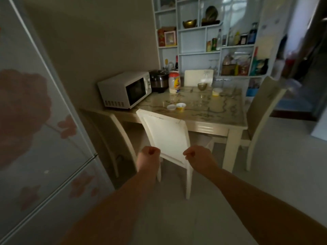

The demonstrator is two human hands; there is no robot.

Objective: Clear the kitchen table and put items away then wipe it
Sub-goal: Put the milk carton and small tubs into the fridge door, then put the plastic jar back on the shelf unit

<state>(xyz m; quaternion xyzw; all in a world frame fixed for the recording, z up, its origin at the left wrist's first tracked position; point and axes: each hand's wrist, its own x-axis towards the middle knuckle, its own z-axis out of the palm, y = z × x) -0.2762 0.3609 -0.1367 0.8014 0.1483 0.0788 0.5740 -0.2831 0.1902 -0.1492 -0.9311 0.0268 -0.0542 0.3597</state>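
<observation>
A marble-topped counter [212,112] carries a microwave [123,89] at its left end. Right of the microwave stand a big jar [174,82], two small cups [180,106], a bowl [202,86] and a small tub [216,91]. Below the microwave, before a white chair [166,135], the left hand [149,153] and right hand [192,154] are curled into empty fists.

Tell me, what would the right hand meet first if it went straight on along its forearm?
Most likely the back of the white chair pushed in at the table. The right hand, an empty fist, points at its right edge; the gap between them is unclear.
</observation>
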